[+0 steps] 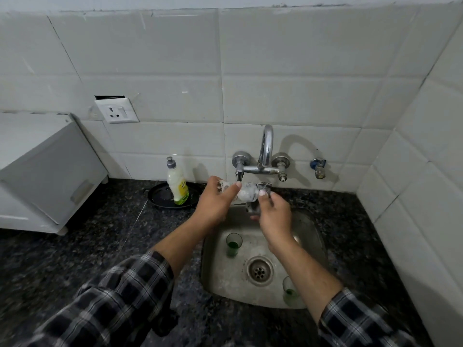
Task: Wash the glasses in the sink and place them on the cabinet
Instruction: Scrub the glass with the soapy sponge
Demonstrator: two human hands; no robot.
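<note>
Left hand grips a soapy glass, held sideways just under the tap, above the sink. Right hand pinches the glass's right end; something dark is there, unclear what. Two more glasses stand upright in the sink with green liquid inside. Soap bottle and cabinet are to the left.

Green-tinted glasses, black speckled counter, black-and-white plaid sleeves, white tiles.
</note>
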